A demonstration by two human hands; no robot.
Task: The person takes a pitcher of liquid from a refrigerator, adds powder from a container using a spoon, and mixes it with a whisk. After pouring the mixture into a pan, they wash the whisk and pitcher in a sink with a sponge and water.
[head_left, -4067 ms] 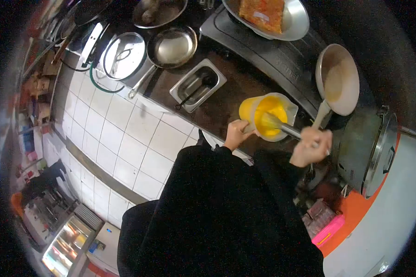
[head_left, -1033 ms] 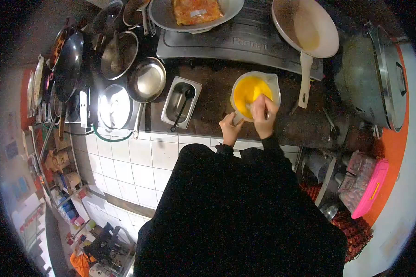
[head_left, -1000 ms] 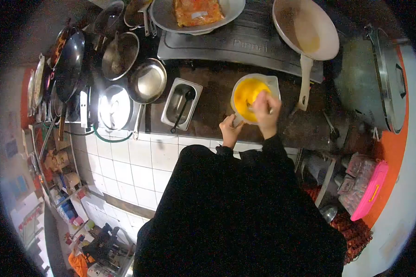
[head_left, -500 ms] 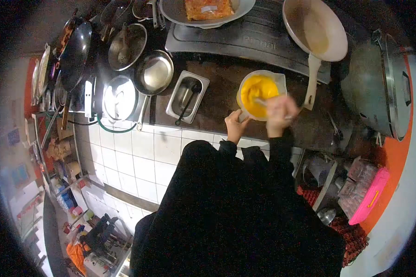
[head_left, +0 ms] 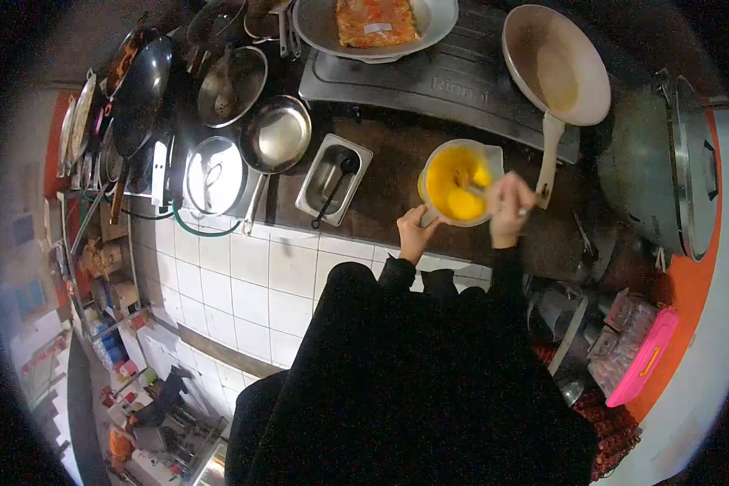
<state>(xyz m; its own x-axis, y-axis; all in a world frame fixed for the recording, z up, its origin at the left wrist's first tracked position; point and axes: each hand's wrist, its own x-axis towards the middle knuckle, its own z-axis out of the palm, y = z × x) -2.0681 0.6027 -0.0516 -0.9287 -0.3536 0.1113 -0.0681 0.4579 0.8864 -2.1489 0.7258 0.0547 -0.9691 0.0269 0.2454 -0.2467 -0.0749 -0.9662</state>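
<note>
A white plastic mixing jug (head_left: 496,158) with a pouring lip stands on the dark counter, holding bright yellow liquid (head_left: 444,180) that looks like beaten egg. My left hand (head_left: 414,233) is closed round the jug's short handle at its near left side. Over the right rim, my right hand (head_left: 510,209) is closed on a stirring utensil (head_left: 475,189). The utensil slants down into the liquid, and its head is blurred and partly covered. Left of the jug sits a small steel container (head_left: 307,197) with a black spoon (head_left: 329,197) in it.
Behind the jug stands a Rinnai stove (head_left: 381,87), bearing a white pan (head_left: 440,31) with a packaged food block (head_left: 377,20). A cream frying pan (head_left: 591,85) points its handle at the counter. Several pans, including a steel one (head_left: 276,134), lie left. A large pot (head_left: 648,162) stands right.
My right hand has shifted slightly right and lower with the utensil, and the liquid's surface swirls differently. My left hand keeps its hold. The whole view has moved a little.
</note>
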